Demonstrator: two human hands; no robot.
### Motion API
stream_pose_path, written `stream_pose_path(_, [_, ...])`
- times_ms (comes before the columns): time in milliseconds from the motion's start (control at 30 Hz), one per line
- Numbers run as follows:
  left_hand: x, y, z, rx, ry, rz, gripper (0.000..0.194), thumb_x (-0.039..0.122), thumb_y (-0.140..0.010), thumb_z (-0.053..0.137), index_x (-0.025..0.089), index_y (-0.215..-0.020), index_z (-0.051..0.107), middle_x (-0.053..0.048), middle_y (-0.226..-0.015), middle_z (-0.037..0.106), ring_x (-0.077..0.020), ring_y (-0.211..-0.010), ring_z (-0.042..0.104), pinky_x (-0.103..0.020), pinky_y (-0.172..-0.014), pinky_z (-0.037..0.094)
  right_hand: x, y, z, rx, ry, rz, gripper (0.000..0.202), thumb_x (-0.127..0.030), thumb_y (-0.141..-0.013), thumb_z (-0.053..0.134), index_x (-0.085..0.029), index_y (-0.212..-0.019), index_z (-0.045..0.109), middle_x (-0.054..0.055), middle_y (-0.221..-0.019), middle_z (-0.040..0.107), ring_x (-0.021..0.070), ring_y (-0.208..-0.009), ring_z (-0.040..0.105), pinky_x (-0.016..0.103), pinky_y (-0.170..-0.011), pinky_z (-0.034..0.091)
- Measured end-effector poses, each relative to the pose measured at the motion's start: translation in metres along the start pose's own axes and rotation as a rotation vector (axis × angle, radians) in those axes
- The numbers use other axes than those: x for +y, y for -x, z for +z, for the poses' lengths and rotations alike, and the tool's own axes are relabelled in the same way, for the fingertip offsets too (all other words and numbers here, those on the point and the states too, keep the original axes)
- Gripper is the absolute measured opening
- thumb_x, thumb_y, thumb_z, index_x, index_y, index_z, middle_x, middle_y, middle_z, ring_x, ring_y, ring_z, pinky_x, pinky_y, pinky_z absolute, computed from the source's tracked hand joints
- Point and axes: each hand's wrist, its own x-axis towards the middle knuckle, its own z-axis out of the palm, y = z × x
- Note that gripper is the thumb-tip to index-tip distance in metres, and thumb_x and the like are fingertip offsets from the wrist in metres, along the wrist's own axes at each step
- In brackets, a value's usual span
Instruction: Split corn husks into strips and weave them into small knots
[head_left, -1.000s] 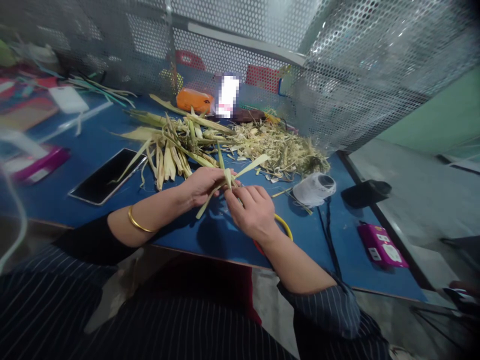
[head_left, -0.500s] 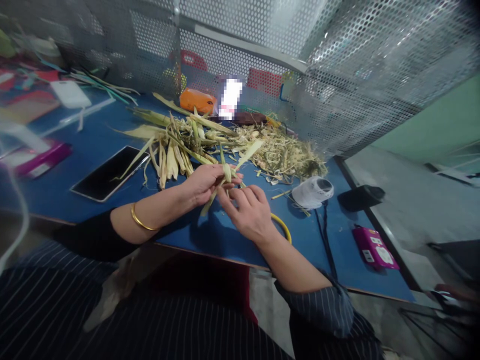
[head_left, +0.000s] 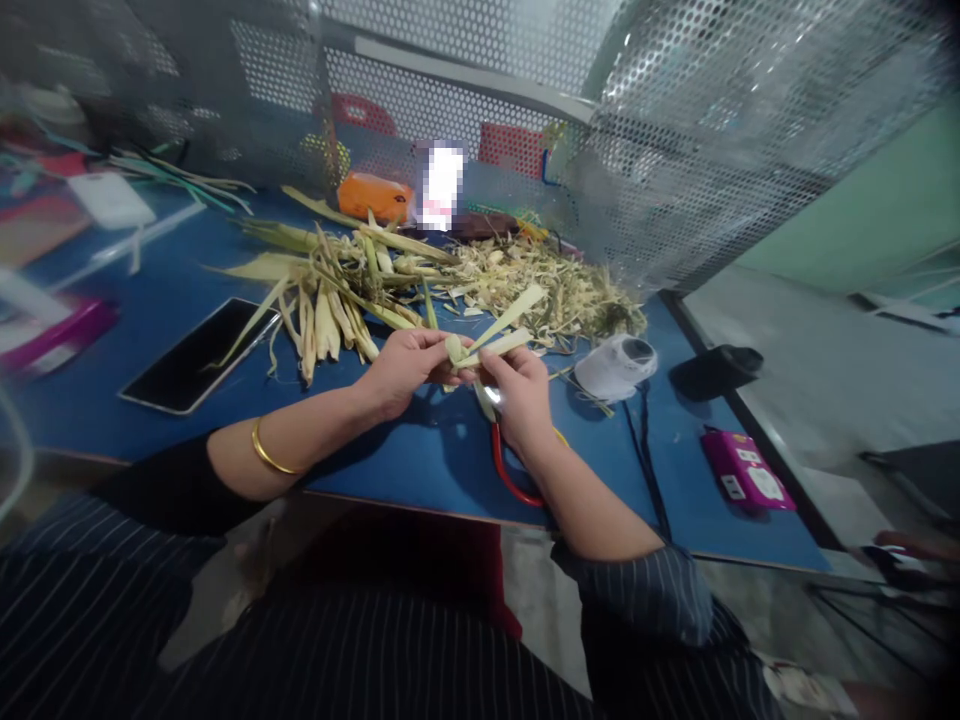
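A pale green corn husk strip point(head_left: 508, 318), folded into a small knot-like bend, is held between both hands above the blue table. My left hand point(head_left: 399, 370) pinches the folded part with thumb and fingers. My right hand point(head_left: 523, 395) is closed on a flat strip end that points right. Under it shows a red handle point(head_left: 499, 465) with a shiny metal part, likely scissors; a bit of yellow shows beside my wrist. Beyond my hands lies a bundle of corn husks point(head_left: 326, 325), and to its right a heap of husk shreds point(head_left: 559, 285).
A white thread cone point(head_left: 604, 372) and a black cylinder point(head_left: 716, 372) stand at right, near a magenta box point(head_left: 746, 470). A black tablet-like slab point(head_left: 199, 360) lies left. An orange packet point(head_left: 373, 197) and a lit, blurred screen point(head_left: 442, 185) stand before the perforated metal partition point(head_left: 465, 75).
My right hand has shifted from below the fold to its right side and now grips a strip end. The red handle has come into sight. The view has shifted slightly.
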Motion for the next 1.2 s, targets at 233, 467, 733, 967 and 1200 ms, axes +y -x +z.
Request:
stream_pose_path(233, [0.006, 0.002, 0.000, -0.033, -0.028, -0.036, 0.028, 0.021, -0.070, 0.073, 0.009, -0.094, 0.073, -0.006, -0.070, 0.071, -0.0146, -0.065, 0.067, -0.027, -0.069, 0.055, 0.003, -0.006, 0.000, -0.046, -0.048, 0.049, 0.021, -0.038, -0.077, 0.063, -0.019, -0.076, 0.053, -0.007, -0.057, 0.054, 0.0086, -0.041, 0.052, 0.023, -0.041, 0.042])
stream_pose_path(467, [0.004, 0.005, 0.001, -0.044, -0.053, 0.016, 0.036, 0.019, -0.065, 0.077, 0.011, -0.100, 0.072, -0.006, -0.080, 0.072, -0.0143, -0.070, 0.068, -0.026, -0.070, 0.054, 0.009, -0.007, 0.000, -0.039, -0.016, 0.040, 0.021, -0.039, -0.078, 0.063, -0.020, -0.077, 0.053, -0.006, -0.060, 0.055, 0.0106, -0.046, 0.055, 0.025, -0.045, 0.048])
stream_pose_path(733, [0.003, -0.006, -0.006, 0.228, -0.055, 0.082, 0.032, 0.023, -0.065, 0.077, 0.011, -0.093, 0.068, -0.003, -0.072, 0.068, -0.0113, -0.063, 0.064, -0.019, -0.052, 0.047, -0.007, 0.005, -0.009, -0.248, 0.456, -0.283, 0.016, -0.025, -0.091, 0.045, -0.023, -0.102, 0.056, 0.002, -0.082, 0.070, 0.0157, -0.067, 0.067, 0.029, -0.066, 0.052])
stream_pose_path(967, [0.004, -0.008, -0.012, 0.186, -0.181, 0.074, 0.026, 0.024, -0.061, 0.079, 0.012, -0.082, 0.067, 0.000, -0.064, 0.063, -0.0100, -0.053, 0.056, -0.019, -0.042, 0.041, -0.019, 0.001, -0.022, -0.562, 0.741, -0.682, 0.031, -0.014, -0.093, 0.041, -0.022, -0.114, 0.062, 0.006, -0.110, 0.070, 0.0155, -0.098, 0.065, 0.027, -0.084, 0.050])
stream_pose_path(1200, [0.001, 0.001, -0.005, -0.038, -0.295, 0.065, 0.017, 0.021, -0.070, 0.067, 0.012, -0.084, 0.073, -0.001, -0.055, 0.062, -0.0081, -0.045, 0.048, -0.020, -0.043, 0.035, -0.016, -0.002, -0.018, -0.062, 0.766, -0.795, 0.017, -0.026, -0.091, 0.051, -0.021, -0.082, 0.064, 0.005, -0.087, 0.064, 0.0174, -0.083, 0.059, 0.030, -0.075, 0.044])
